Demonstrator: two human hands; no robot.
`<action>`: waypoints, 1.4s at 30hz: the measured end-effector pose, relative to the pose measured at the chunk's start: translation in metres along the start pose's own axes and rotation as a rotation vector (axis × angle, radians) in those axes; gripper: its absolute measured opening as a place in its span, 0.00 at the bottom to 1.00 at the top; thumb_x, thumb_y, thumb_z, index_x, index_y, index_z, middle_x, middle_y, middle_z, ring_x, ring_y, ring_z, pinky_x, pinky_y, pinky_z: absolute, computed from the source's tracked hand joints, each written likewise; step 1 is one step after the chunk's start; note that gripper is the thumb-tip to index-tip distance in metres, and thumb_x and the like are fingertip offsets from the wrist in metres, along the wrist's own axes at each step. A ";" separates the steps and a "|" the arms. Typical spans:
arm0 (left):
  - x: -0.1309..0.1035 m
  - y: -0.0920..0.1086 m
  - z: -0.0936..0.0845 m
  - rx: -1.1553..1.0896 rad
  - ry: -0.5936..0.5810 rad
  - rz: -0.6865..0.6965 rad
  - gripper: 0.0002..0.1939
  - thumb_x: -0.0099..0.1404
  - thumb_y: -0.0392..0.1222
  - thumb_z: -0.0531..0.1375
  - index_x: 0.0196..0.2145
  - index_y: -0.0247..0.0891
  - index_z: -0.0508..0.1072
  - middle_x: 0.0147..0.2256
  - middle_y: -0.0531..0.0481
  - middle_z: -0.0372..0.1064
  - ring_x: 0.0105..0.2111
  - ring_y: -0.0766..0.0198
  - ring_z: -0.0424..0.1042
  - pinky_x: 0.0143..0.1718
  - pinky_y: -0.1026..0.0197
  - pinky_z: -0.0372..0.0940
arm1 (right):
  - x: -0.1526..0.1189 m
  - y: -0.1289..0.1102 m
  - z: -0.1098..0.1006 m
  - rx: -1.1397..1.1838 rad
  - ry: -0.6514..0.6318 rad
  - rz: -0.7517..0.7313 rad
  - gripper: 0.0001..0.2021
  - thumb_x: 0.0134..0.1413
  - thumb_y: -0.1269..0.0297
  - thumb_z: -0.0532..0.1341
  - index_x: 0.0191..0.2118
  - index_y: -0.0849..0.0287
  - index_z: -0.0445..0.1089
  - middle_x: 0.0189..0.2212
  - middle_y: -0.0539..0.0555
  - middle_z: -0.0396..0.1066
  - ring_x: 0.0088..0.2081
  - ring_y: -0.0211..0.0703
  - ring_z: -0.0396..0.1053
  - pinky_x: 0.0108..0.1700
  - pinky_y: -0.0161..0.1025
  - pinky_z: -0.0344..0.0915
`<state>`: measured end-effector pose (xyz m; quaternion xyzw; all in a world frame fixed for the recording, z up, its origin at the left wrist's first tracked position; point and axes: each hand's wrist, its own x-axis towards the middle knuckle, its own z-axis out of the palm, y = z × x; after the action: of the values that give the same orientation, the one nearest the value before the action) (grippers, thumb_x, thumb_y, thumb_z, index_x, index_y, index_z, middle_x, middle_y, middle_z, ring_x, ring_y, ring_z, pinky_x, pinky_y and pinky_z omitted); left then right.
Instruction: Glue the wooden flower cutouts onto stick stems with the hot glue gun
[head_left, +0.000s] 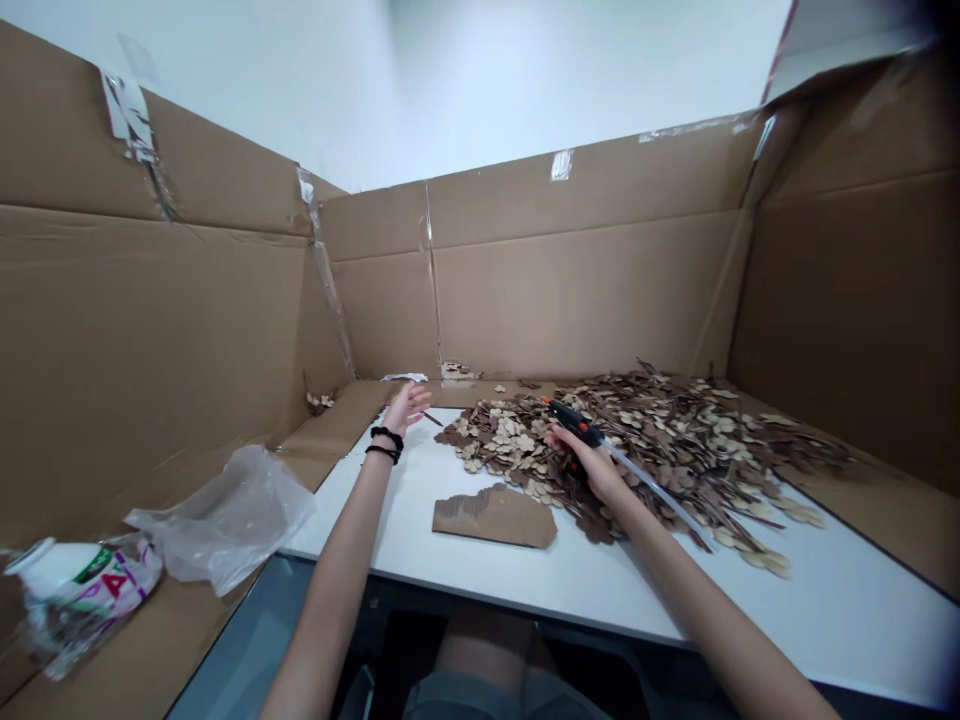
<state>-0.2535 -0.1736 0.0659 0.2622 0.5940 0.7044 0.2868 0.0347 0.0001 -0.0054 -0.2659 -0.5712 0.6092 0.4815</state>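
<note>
My right hand (589,460) is wrapped round the handle of a black and orange hot glue gun (576,422), whose tip points to the upper left. A long translucent glue stick (660,490) sticks out of the gun's back over my forearm. Beneath it spreads a heap of flat brown and tan flower-shaped pieces (667,440). My left hand (409,405), with two dark bands at the wrist, is held over the table's far left part with its fingers stretched out. By its fingertips is a thin brown stick (433,419); whether they touch I cannot tell.
A torn cardboard piece (495,516) lies on the white table (409,540) near the front edge. Tall cardboard walls (585,280) enclose the back and sides. At left are a crumpled clear plastic bag (232,515) and a white bottle (71,570) on its side.
</note>
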 end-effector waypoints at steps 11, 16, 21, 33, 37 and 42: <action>-0.007 -0.077 0.149 0.119 -0.080 0.341 0.10 0.60 0.34 0.52 0.33 0.37 0.74 0.34 0.43 0.73 0.35 0.58 0.70 0.43 0.54 0.63 | 0.001 -0.008 -0.007 0.042 0.177 -0.059 0.17 0.41 0.44 0.65 0.26 0.55 0.71 0.24 0.51 0.73 0.25 0.43 0.68 0.31 0.40 0.65; -0.015 -0.090 0.146 0.616 -0.181 0.768 0.13 0.62 0.34 0.51 0.33 0.41 0.75 0.37 0.46 0.73 0.41 0.55 0.68 0.49 0.53 0.58 | 0.005 -0.012 -0.006 0.098 0.221 -0.088 0.19 0.46 0.42 0.60 0.25 0.54 0.68 0.24 0.51 0.71 0.24 0.43 0.66 0.31 0.41 0.65; -0.028 -0.091 0.145 0.983 -0.271 0.860 0.14 0.61 0.31 0.49 0.30 0.40 0.73 0.35 0.46 0.73 0.39 0.55 0.66 0.46 0.53 0.56 | 0.008 -0.007 -0.008 0.077 0.249 -0.098 0.20 0.46 0.40 0.59 0.25 0.54 0.66 0.24 0.50 0.70 0.26 0.43 0.67 0.33 0.40 0.64; -0.050 -0.092 0.165 1.114 -0.668 0.979 0.09 0.60 0.39 0.58 0.36 0.44 0.78 0.37 0.45 0.70 0.43 0.53 0.63 0.48 0.52 0.53 | 0.008 -0.009 -0.011 0.086 0.258 -0.132 0.20 0.47 0.41 0.58 0.24 0.55 0.66 0.23 0.51 0.70 0.26 0.43 0.67 0.33 0.41 0.65; -0.049 -0.090 0.167 0.778 -0.484 0.873 0.09 0.63 0.43 0.57 0.35 0.45 0.78 0.32 0.47 0.74 0.34 0.56 0.67 0.48 0.52 0.55 | 0.005 -0.011 -0.008 0.095 0.153 -0.121 0.20 0.46 0.42 0.60 0.22 0.54 0.66 0.21 0.50 0.69 0.25 0.43 0.67 0.33 0.40 0.64; -0.053 -0.089 0.169 0.394 -0.205 0.751 0.14 0.66 0.38 0.51 0.44 0.42 0.73 0.43 0.45 0.73 0.43 0.57 0.69 0.48 0.56 0.59 | 0.001 -0.013 -0.006 0.177 0.004 -0.063 0.21 0.47 0.41 0.61 0.21 0.55 0.68 0.20 0.51 0.69 0.23 0.42 0.66 0.34 0.41 0.64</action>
<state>-0.0887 -0.0838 0.0027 0.5781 0.5490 0.6035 0.0127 0.0432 0.0022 0.0064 -0.2055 -0.5224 0.6414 0.5229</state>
